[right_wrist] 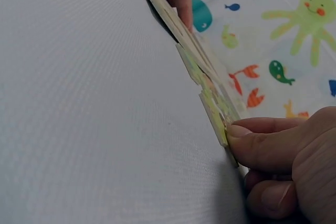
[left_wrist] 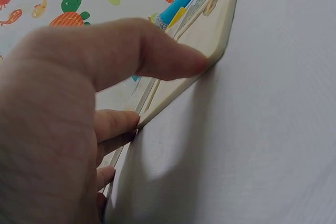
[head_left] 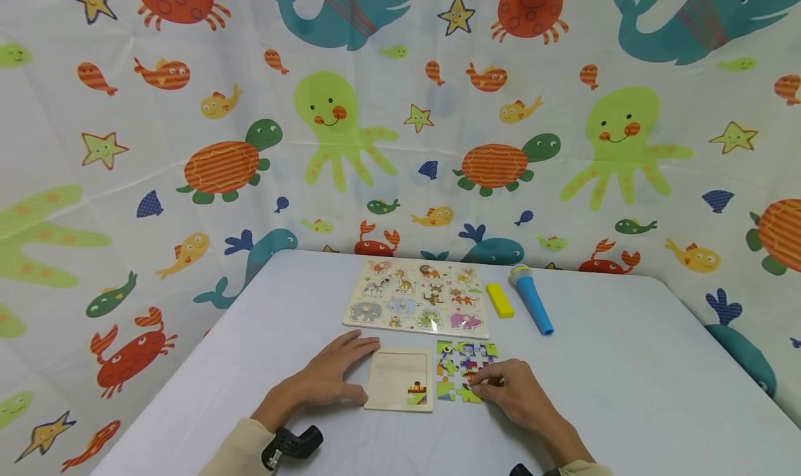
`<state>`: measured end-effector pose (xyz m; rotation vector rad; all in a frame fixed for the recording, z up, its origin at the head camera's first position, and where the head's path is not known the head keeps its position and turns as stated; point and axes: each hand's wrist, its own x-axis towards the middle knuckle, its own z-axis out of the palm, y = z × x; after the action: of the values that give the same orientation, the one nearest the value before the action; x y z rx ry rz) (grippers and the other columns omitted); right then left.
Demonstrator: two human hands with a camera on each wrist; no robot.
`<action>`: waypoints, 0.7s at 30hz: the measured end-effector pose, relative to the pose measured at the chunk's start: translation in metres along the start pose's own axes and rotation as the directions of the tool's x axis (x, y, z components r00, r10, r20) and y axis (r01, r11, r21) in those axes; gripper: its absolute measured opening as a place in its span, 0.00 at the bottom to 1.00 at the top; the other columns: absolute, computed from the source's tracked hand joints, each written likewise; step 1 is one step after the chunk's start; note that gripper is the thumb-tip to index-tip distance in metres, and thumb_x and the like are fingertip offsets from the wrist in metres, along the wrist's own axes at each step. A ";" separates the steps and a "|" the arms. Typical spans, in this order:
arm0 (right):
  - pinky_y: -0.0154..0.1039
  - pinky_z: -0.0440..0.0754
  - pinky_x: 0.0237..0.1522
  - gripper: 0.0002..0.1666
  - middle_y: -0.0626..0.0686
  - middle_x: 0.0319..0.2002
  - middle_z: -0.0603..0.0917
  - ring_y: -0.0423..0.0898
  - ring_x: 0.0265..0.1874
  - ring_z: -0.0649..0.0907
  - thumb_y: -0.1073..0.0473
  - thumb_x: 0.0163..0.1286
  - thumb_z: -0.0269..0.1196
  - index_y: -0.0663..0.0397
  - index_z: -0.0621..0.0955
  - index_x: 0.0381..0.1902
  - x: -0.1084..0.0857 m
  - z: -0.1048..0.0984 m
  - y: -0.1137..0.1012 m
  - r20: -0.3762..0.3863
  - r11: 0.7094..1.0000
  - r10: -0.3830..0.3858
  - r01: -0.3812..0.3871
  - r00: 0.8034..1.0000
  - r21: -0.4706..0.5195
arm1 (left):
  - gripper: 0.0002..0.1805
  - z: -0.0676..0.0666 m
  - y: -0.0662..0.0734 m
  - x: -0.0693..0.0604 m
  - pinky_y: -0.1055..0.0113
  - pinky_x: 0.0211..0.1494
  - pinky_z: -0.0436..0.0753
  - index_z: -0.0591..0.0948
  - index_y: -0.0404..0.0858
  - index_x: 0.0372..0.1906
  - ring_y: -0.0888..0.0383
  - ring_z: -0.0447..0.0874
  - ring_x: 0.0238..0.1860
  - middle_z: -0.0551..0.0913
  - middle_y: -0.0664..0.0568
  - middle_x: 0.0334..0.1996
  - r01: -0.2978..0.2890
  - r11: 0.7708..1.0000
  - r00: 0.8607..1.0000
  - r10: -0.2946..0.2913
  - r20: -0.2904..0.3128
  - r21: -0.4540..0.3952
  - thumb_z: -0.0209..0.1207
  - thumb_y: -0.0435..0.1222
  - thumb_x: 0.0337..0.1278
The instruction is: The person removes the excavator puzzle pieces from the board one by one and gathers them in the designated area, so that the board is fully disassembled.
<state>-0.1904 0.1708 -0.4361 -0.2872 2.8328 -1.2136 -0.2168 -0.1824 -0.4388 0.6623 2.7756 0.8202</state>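
A square wooden puzzle tray [head_left: 391, 379] lies on the table with some joined puzzle pieces [head_left: 417, 393] in its lower right corner. My left hand [head_left: 328, 372] rests at the tray's left side, the thumb touching its near left corner and the fingers by its far left corner. To the right of the tray lies a group of colourful jigsaw pieces [head_left: 446, 391]. Over their right part, my right hand [head_left: 516, 392] pinches a puzzle piece between thumb and forefinger; the fingers hide most of it. The right wrist view shows the thumb [right_wrist: 262, 148] at a piece's edge.
Behind the tray lies a larger wooden animal puzzle board [head_left: 416, 297]. A yellow block [head_left: 499, 301] and a blue toy microphone [head_left: 532, 301] lie to the board's right. A sea-animal cloth [head_left: 400, 149] hangs behind the white table [head_left: 626, 365].
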 end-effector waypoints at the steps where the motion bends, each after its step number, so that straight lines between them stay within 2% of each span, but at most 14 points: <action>1: 0.32 0.72 0.34 0.10 0.43 0.31 0.82 0.44 0.35 0.75 0.65 0.61 0.73 0.41 0.90 0.31 0.000 0.000 0.000 0.003 1.000 0.001 -0.001 1.000 -0.002 | 0.50 0.000 0.000 0.000 0.30 0.75 0.53 0.68 0.48 0.76 0.43 0.46 0.80 0.63 0.54 0.77 -0.001 1.000 1.000 0.001 0.000 0.000 0.69 0.49 0.38; 8: 0.36 0.72 0.40 0.12 0.42 0.33 0.83 0.44 0.38 0.74 0.66 0.62 0.72 0.39 0.91 0.31 0.001 0.001 0.000 0.020 1.000 0.010 -0.009 1.000 -0.027 | 0.50 0.000 0.000 0.000 0.32 0.76 0.54 0.68 0.48 0.76 0.44 0.46 0.81 0.63 0.55 0.77 -0.007 1.000 1.000 0.007 0.003 0.002 0.69 0.49 0.38; 21: 0.39 0.75 0.45 0.14 0.42 0.37 0.84 0.44 0.41 0.76 0.67 0.63 0.71 0.37 0.90 0.30 0.000 -0.002 -0.001 0.044 0.999 -0.021 0.023 0.999 -0.028 | 0.50 -0.001 0.000 -0.001 0.30 0.75 0.54 0.68 0.48 0.76 0.43 0.46 0.81 0.63 0.54 0.77 -0.012 1.000 1.000 0.012 0.001 -0.004 0.70 0.50 0.39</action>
<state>-0.1908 0.1718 -0.4338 -0.3429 2.8188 -1.1571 -0.2164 -0.1829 -0.4379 0.6798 2.7714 0.8273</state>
